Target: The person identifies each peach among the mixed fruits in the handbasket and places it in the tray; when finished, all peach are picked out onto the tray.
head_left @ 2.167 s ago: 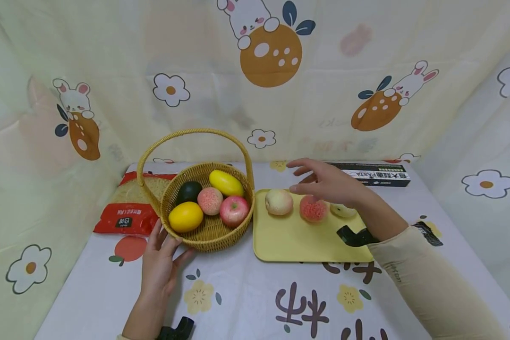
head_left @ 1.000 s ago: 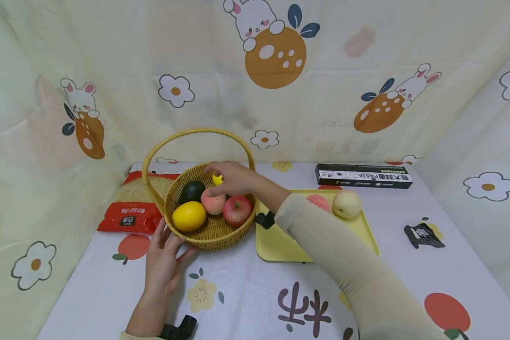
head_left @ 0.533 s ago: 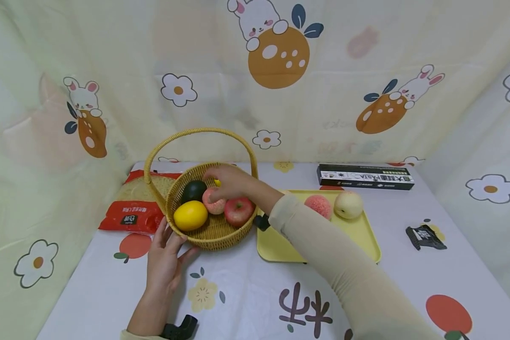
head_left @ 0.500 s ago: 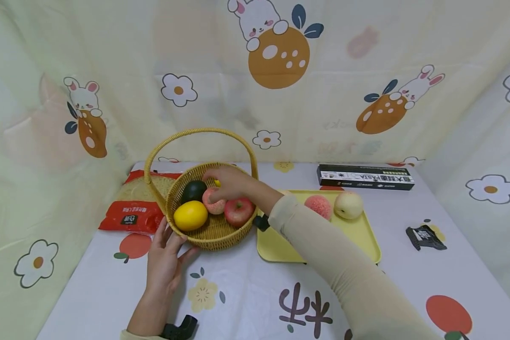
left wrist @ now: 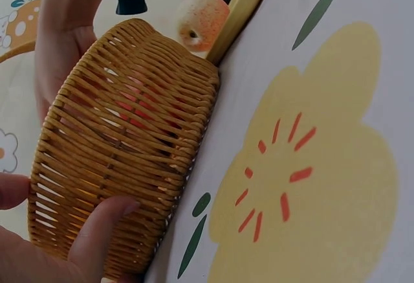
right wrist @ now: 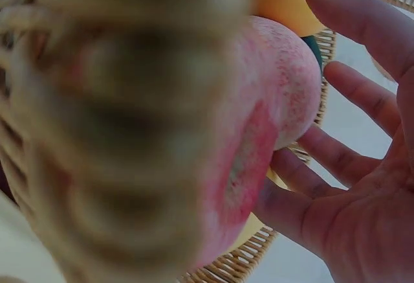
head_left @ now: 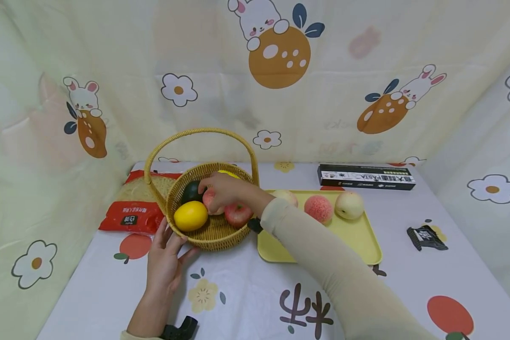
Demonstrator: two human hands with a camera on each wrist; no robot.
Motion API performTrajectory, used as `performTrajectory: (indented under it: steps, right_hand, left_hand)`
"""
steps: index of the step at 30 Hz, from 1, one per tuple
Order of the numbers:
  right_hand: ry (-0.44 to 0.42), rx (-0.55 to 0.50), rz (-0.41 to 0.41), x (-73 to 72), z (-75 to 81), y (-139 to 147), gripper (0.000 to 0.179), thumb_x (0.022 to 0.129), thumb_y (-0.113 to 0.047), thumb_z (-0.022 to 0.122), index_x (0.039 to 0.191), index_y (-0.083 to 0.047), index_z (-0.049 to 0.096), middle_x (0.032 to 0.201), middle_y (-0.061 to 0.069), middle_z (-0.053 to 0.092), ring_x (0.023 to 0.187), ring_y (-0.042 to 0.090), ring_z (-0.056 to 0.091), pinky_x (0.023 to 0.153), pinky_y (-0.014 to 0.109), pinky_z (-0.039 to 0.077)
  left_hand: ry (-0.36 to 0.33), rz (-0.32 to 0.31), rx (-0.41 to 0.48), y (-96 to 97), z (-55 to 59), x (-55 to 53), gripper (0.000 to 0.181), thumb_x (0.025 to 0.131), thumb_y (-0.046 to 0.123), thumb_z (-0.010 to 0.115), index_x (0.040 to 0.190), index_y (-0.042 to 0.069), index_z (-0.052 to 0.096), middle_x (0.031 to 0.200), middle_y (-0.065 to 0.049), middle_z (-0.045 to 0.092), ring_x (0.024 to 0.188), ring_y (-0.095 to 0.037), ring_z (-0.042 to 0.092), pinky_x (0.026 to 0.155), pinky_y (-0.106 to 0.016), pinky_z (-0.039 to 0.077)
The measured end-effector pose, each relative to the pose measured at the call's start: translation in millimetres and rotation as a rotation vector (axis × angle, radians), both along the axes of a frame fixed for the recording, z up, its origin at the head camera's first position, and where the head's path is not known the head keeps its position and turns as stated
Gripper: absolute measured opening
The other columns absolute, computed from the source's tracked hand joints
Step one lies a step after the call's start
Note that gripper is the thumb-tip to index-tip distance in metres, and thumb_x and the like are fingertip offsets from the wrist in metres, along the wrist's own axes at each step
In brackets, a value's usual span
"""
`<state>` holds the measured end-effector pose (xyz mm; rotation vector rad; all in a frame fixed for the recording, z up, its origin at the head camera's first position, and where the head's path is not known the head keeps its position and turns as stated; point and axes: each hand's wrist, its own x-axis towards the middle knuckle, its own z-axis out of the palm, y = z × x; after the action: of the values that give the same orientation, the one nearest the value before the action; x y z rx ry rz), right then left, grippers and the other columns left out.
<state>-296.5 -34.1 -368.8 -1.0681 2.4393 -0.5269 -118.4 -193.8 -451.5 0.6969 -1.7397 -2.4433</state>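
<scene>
A wicker basket (head_left: 214, 244) with a tall handle stands left of centre, holding fruit. My left hand (head_left: 165, 269) rests against its near left side, thumb (left wrist: 97, 231) lying along the outer weave. Inside the basket, my right hand (head_left: 231, 189) reaches over a pink peach (head_left: 209, 197); its fingers (right wrist: 362, 95) are spread beside the peach in the right wrist view. Around it lie a yellow lemon (head_left: 191, 216), a dark green avocado (head_left: 190, 191) and a red apple (head_left: 238, 216). A yellow fruit (head_left: 228, 174) shows partly behind the right hand.
A yellow tray (head_left: 276, 250) right of the basket bears a pale fruit (head_left: 286, 195), a reddish peach (head_left: 318, 209) and a cream-coloured fruit (head_left: 349, 205). A black pasta box (head_left: 367, 177) lies behind, a red food bag (head_left: 131, 215) at left, a small black packet (head_left: 426, 237) at right.
My right hand has moved left from above the tray into the basket, then shifted from the yellow fruit towards the pink peach. The left hand stays against the basket.
</scene>
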Motion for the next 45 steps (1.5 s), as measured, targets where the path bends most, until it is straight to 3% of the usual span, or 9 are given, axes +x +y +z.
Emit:
performTrajectory:
  steps: [7, 17, 37, 45]
  right_hand:
    - [0.132, 0.116, 0.075, 2.2, -6.2, -9, 0.052, 0.08, -0.027, 0.089, 0.128, -0.018, 0.071, 0.129, 0.008, 0.062, 0.115, 0.026, 0.052, 0.101, 0.037, 0.049]
    - [0.158, 0.185, 0.09, 4.4, -6.2, -15, 0.047, 0.081, -0.026, 0.088, 0.127, -0.021, 0.074, 0.129, 0.005, 0.064, 0.117, 0.026, 0.05, 0.102, 0.038, 0.046]
    - [0.178, 0.11, 0.038, 0.3, -5.4, -12, 0.05, 0.078, -0.021, 0.09, 0.124, -0.017, 0.071, 0.126, 0.007, 0.062, 0.111, 0.023, 0.054, 0.098, 0.033, 0.051]
    - [0.147, 0.085, 0.024, 2.1, 1.2, -11, 0.054, 0.079, -0.02, 0.092, 0.127, -0.016, 0.068, 0.131, 0.007, 0.063, 0.119, 0.024, 0.053, 0.107, 0.036, 0.051]
  left_hand:
    - [-0.01, 0.0, -0.003, 0.5, 1.5, 1.2, 0.079, 0.104, 0.01, 0.058, 0.166, 0.046, 0.026, 0.172, 0.004, 0.029, 0.137, -0.028, 0.055, 0.092, -0.037, 0.065]
    - [-0.017, -0.002, -0.005, -0.2, 2.4, 1.3, 0.08, 0.103, 0.01, 0.059, 0.166, 0.046, 0.026, 0.172, 0.004, 0.028, 0.139, -0.029, 0.054, 0.092, -0.036, 0.064]
    - [-0.001, 0.001, -0.011, 0.0, -0.3, 0.0, 0.079, 0.104, 0.01, 0.058, 0.166, 0.046, 0.025, 0.172, 0.003, 0.028, 0.136, -0.029, 0.056, 0.093, -0.038, 0.064]
    - [-0.01, 0.001, -0.014, -0.4, 0.4, 0.3, 0.08, 0.103, 0.011, 0.059, 0.166, 0.046, 0.024, 0.172, 0.003, 0.027, 0.136, -0.028, 0.056, 0.092, -0.036, 0.065]
